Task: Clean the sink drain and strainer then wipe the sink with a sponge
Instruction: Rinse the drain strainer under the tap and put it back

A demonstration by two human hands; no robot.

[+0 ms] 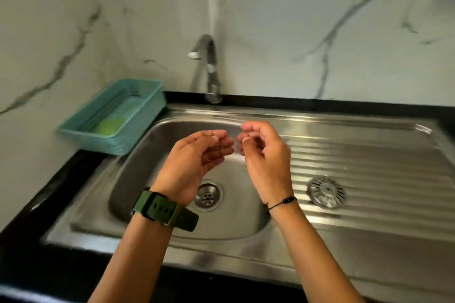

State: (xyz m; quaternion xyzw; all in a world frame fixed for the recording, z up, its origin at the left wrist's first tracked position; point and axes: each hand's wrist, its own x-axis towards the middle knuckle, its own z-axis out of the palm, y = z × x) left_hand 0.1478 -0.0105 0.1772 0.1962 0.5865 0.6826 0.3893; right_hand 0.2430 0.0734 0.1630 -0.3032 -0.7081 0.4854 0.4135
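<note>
Presently I hold both hands above the sink basin (138,194) at frame centre, fingers loosely curled, tips nearly meeting, gripping nothing: left hand (197,157), right hand (266,162). The strainer (326,192) lies on the ribbed drainboard, right of centre, out of the open drain (208,195). In my judgement, that strainer should be lifted by its rim. A green item, probably the sponge (109,126), sits in the teal basket (147,103), upper left; blur prevents confirmation. Debris in the drain cannot be made out.
</note>
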